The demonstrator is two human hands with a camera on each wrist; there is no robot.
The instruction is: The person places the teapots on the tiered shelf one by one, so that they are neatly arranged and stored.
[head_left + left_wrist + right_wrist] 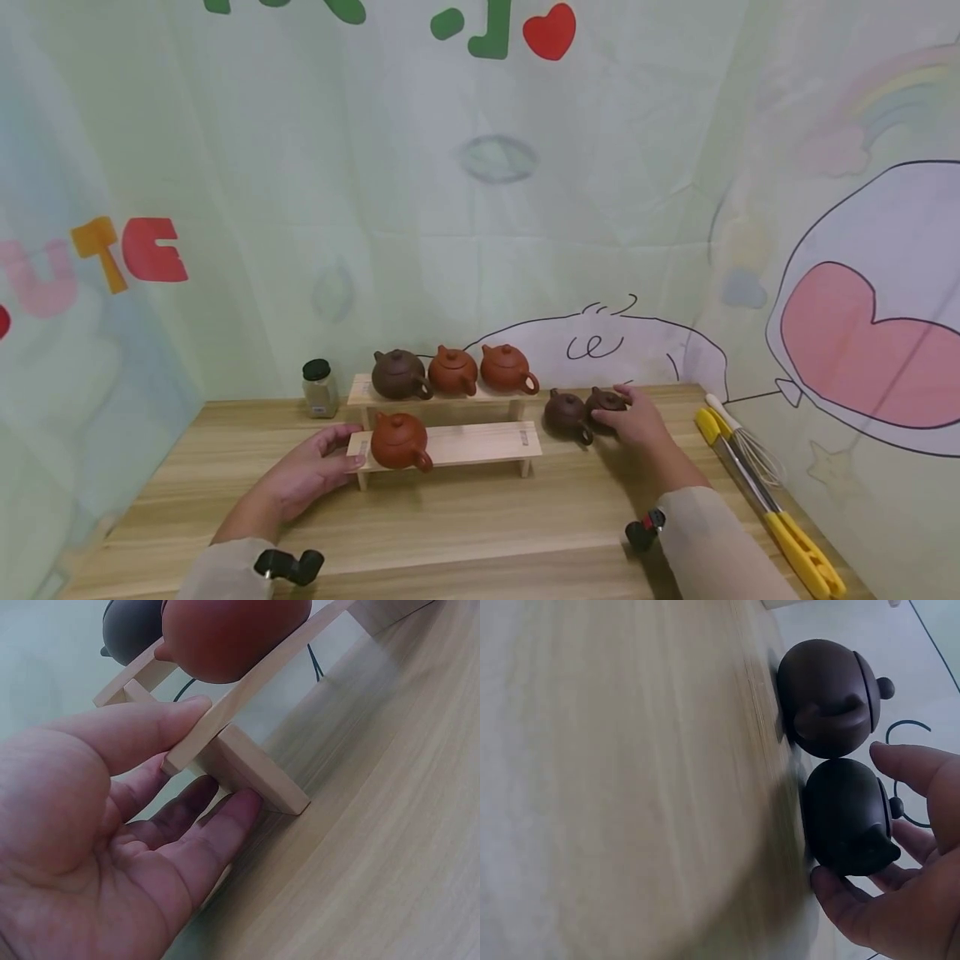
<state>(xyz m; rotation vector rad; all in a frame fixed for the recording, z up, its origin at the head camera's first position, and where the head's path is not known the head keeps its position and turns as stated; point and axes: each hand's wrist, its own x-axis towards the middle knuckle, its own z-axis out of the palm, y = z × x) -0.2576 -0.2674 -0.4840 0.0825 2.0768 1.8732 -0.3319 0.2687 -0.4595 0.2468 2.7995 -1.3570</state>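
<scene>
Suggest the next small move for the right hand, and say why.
Probably raise the rightmost dark-brown round clay teapot, keeping it off the similar dark-brown round teapot beside it: the right hand curls round it, it appears to rest on the woodgrain table, and the left hand holds the lower pale wooden stand.

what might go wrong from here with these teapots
The right hand is round one dark teapot, with its dark neighbour right beside it; lifting could knock that one. The left hand grips the front stand; a jerk might tilt it and slide off its red teapot.
</scene>
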